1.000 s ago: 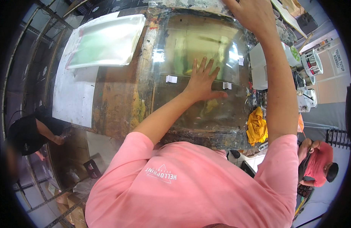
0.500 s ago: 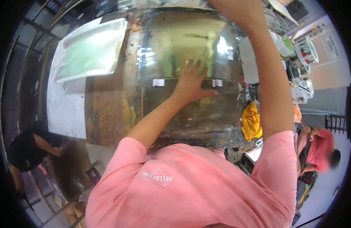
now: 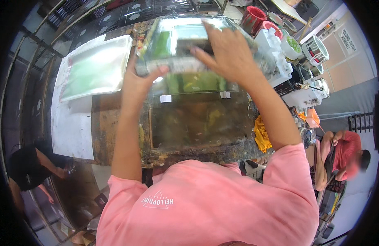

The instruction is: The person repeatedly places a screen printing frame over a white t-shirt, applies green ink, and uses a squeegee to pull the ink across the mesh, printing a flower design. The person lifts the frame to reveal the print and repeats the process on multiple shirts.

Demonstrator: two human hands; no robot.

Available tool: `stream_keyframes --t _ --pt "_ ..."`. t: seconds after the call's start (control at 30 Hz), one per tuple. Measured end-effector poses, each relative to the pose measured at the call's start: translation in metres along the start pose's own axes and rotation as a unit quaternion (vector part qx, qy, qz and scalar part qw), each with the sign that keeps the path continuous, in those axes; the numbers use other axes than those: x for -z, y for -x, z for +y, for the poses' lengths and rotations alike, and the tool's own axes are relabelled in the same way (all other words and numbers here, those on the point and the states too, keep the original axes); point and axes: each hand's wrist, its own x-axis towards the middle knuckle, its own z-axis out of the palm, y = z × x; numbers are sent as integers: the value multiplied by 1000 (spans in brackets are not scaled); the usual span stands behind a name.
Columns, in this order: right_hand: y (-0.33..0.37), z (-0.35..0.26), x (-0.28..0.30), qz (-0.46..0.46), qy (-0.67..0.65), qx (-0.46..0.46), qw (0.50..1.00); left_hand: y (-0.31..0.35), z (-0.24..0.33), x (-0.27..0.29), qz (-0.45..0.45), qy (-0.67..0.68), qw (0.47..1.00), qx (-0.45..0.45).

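Note:
A screen-printing frame (image 3: 185,64) with green-tinted mesh is tilted over the far part of the worktable, smeared by motion. At its near left corner my left hand (image 3: 142,78) is closed, thumb on the near edge. Above the mesh, my right hand (image 3: 232,53) is bent over a dark brown bar (image 3: 185,47), thumb on the near side and fingers beyond; blur hides the bar's exact kind. Beneath the frame lies a shiny clear sheet (image 3: 197,84) with a yellow-green sheen. Two small white tabs, a left one (image 3: 166,98) and a right one (image 3: 225,94), sit along its near edge.
Clear plastic sheets (image 3: 97,67) are stacked on white paper (image 3: 72,127) at the left. A yellow cloth (image 3: 262,133) lies by the right edge, near white containers (image 3: 275,53) and paint cans (image 3: 314,51). Other people sit right (image 3: 345,151) and stand lower left (image 3: 27,168).
My left hand has left the clear sheet and taken the frame's left corner. My right hand has come back toward me. The frame has come into view over the sheet.

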Motion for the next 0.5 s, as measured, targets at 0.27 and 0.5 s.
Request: stream_keyframes --t 0.27,0.5 --pt "78 5 -61 -264 -233 -68 933 47 -138 7 14 -400 915 -58" --pt "114 -32 -77 -223 -136 -47 964 52 -149 9 13 -465 883 -66"
